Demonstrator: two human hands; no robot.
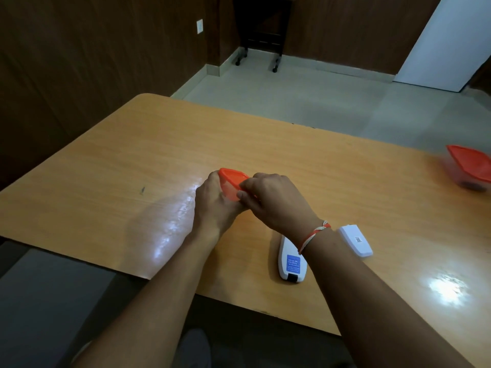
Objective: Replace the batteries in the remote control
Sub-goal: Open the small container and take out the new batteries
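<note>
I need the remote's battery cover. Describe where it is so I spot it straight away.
Look at the wooden table, near edge, just right of the person's right wrist. The cover is a small white piece lying flat. Unlike the longer remote to its left with its blue label, it is short, with only a small dark mark.

Dim room; overhead light throws white glare patches on the glossy orange-brown wooden worktop [132, 160] at near left and near right. Edges bow from wide-angle distortion, and the far-right orange-lidded container [470, 168] is blurred.
</note>
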